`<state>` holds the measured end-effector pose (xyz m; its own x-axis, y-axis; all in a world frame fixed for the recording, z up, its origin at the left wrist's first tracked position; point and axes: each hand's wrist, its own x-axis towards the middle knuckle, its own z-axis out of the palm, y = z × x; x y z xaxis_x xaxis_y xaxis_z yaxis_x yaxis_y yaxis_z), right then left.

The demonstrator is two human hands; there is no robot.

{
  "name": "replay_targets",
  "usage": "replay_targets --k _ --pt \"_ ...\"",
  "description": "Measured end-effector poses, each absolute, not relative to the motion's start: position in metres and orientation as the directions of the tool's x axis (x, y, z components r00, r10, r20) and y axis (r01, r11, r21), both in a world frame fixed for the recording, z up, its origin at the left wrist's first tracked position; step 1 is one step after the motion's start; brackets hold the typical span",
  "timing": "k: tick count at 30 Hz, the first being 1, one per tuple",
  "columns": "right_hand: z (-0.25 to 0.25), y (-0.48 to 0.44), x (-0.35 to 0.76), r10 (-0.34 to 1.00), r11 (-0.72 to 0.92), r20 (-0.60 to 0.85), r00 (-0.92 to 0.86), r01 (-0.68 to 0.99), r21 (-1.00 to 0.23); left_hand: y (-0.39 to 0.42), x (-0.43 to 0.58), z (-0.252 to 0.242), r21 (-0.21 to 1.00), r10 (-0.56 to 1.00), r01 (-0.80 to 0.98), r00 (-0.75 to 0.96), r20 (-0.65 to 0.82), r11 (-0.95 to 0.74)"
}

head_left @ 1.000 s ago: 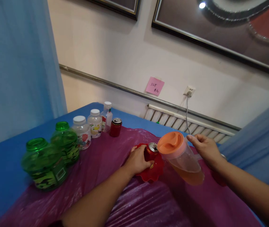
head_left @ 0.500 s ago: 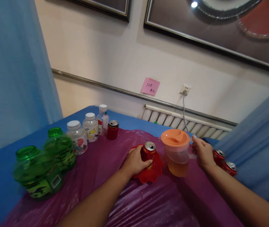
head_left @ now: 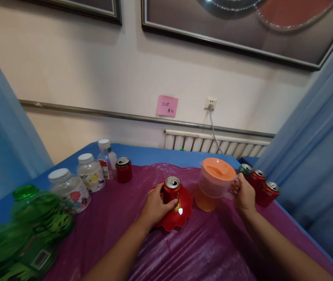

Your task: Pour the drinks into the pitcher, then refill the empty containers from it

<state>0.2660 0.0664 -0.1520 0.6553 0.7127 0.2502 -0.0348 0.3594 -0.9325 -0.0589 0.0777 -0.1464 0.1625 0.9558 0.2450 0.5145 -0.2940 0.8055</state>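
My left hand (head_left: 156, 207) is closed around a red drink can (head_left: 171, 190) with an opened silver top. The can stands upright on a red scalloped-edge dish (head_left: 185, 212). To its right, my right hand (head_left: 244, 195) is wrapped round the handle of a clear plastic pitcher (head_left: 210, 189). An orange lid (head_left: 217, 169) covers the pitcher, and amber liquid (head_left: 206, 201) lies in its bottom. The pitcher leans with its top to the right; whether its base touches the table I cannot tell.
Left on the table stand green jugs (head_left: 34, 218), white-capped clear jars (head_left: 92, 177), a clear bottle (head_left: 107, 160) and a red can (head_left: 124, 170). Several cans (head_left: 267, 194) stand at the right edge. Purple plastic sheeting (head_left: 196, 249) covers the table; a radiator (head_left: 190, 141) is behind.
The view has swung right and levelled. My right hand has closed into a fist on the pitcher handle, and the pitcher's base has swung left. My left hand still holds the can on the dish.
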Motion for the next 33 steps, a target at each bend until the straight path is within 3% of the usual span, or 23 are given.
replay_targets --k 7,10,13,16,20,26,33 --pt "-0.154 0.053 0.266 0.617 0.375 0.324 0.717 0.094 -0.922 0.074 -0.058 -0.144 0.819 0.95 0.482 0.164 0.266 -0.312" --pt "-0.149 0.036 0.252 0.441 0.445 0.437 0.784 0.232 -0.865 0.073 -0.057 -0.145 0.819 0.943 0.467 0.171 0.285 -0.332" --pt "-0.144 0.013 0.224 0.35 0.541 0.656 0.669 0.427 -0.725 0.072 -0.057 -0.144 0.809 0.942 0.483 0.182 0.282 -0.335" --pt "-0.144 -0.005 0.19 0.436 0.613 0.816 0.379 0.539 -0.578 0.072 -0.056 -0.143 0.786 0.943 0.52 0.182 0.279 -0.334" --pt "-0.151 -0.012 0.158 0.514 0.655 0.846 0.143 0.572 -0.494 0.072 -0.057 -0.143 0.77 0.943 0.544 0.187 0.276 -0.333" --pt "-0.169 -0.004 0.156 0.533 0.657 0.843 0.065 0.596 -0.462 0.072 -0.057 -0.145 0.762 0.941 0.552 0.183 0.284 -0.338" --pt "-0.181 -0.002 0.159 0.6 0.625 0.797 0.066 0.583 -0.519 0.072 -0.057 -0.15 0.757 0.934 0.546 0.198 0.299 -0.358"
